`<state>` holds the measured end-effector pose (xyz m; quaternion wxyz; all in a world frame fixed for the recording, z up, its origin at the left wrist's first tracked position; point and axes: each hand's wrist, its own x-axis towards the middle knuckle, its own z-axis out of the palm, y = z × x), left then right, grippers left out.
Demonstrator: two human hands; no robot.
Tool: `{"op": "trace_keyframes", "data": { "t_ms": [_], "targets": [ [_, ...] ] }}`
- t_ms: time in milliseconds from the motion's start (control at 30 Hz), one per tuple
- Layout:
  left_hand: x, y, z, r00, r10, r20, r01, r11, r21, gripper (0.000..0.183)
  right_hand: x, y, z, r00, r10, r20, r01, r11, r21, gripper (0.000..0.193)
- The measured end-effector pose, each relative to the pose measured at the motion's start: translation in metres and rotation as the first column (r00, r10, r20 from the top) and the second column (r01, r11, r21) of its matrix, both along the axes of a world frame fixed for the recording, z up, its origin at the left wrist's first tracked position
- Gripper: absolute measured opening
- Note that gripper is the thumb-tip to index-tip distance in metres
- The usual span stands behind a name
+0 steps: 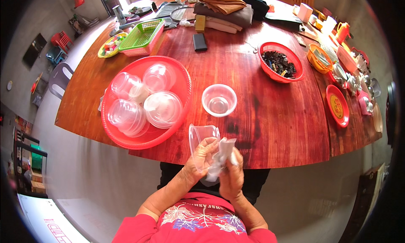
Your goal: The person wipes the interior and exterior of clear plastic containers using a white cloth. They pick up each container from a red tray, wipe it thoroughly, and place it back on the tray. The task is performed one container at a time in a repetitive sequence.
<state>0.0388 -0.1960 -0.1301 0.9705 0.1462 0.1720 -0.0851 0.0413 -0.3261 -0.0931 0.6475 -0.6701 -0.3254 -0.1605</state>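
Close to my body, over the table's front edge, my left hand [203, 156] is closed on the rim of a clear plastic bowl [197, 135], tipped on its side. A crumpled white tissue [223, 152] is gripped in my right hand [233, 173] and lies against the bowl's near side. Some of my right fingers are hidden behind the tissue. Just beyond my hands another clear plastic bowl [219, 100] stands upright on the table. To the left, a large red plastic basket [185, 80] holds several stacks of clear bowls [163, 109].
The wooden table [270, 129] carries a red basket of dark small items [280, 62] at right, and a red tray [337, 106] beyond it. At the far left sits a green basket [141, 34] in a pink one. A black box [200, 42] and folded cloths [223, 11] lie at the back.
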Motion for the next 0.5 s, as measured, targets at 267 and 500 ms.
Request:
{"op": "trace_keyframes", "data": {
  "t_ms": [267,500],
  "targets": [
    [-0.013,-0.014,0.049,0.998,-0.046,0.043,0.048,0.998,-0.047,0.038,0.027,0.000,0.044,0.971,-0.018,0.239,0.069,0.976,-0.206,0.030],
    [-0.005,-0.009,0.004,0.987,-0.146,0.074,0.149,0.988,-0.043,0.033,0.042,0.004,0.025,0.944,0.080,-0.319,-0.128,0.983,-0.130,0.030]
  ]
}}
